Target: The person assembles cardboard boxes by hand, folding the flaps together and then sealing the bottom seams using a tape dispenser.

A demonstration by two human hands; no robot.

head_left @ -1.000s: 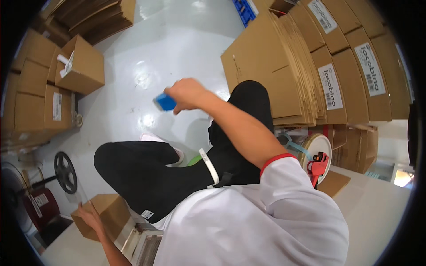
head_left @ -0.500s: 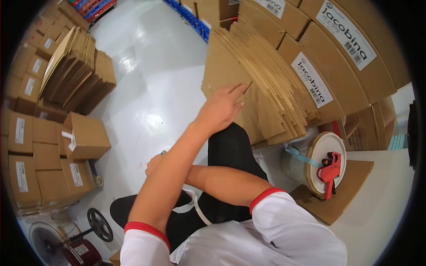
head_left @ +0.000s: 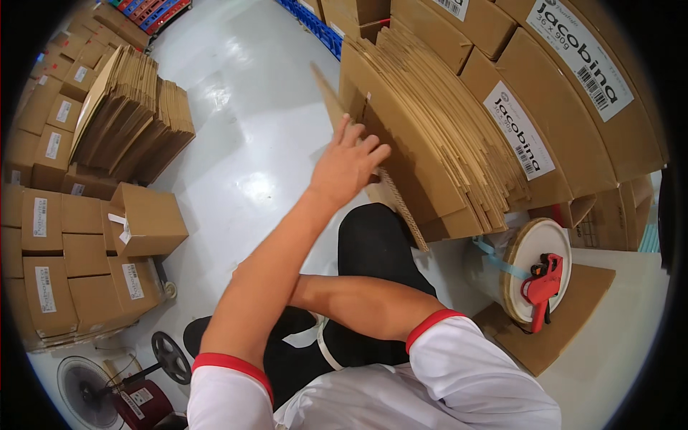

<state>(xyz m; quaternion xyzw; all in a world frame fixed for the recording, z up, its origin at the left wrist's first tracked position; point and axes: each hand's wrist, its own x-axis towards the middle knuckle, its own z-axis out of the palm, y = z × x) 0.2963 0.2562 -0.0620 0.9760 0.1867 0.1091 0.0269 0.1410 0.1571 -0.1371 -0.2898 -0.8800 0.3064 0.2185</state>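
My left hand [head_left: 350,163] reaches forward and grips a flattened cardboard box [head_left: 395,204] by its upper edge, fingers bent over it. That sheet stands nearly on edge, tilted away from the stack of flattened boxes [head_left: 408,129], and its far end is blurred. My right forearm [head_left: 358,301] crosses beneath the left one. The right hand is almost wholly hidden behind my left forearm, so its fingers and anything in them do not show. My black-clad knee [head_left: 369,229] is close to the sheet's near end.
Labelled cartons [head_left: 537,107] are piled behind the stack. A white lidded drum [head_left: 519,247] at right carries a red label gun [head_left: 543,290]. To the left are more flattened boxes [head_left: 122,122], closed cartons [head_left: 86,265], an open carton [head_left: 154,218] and a fan [head_left: 86,387].
The front flattened box has been tipped away from the stack toward the left, with my left hand now gripping its edge. The right hand has slipped behind my left forearm.
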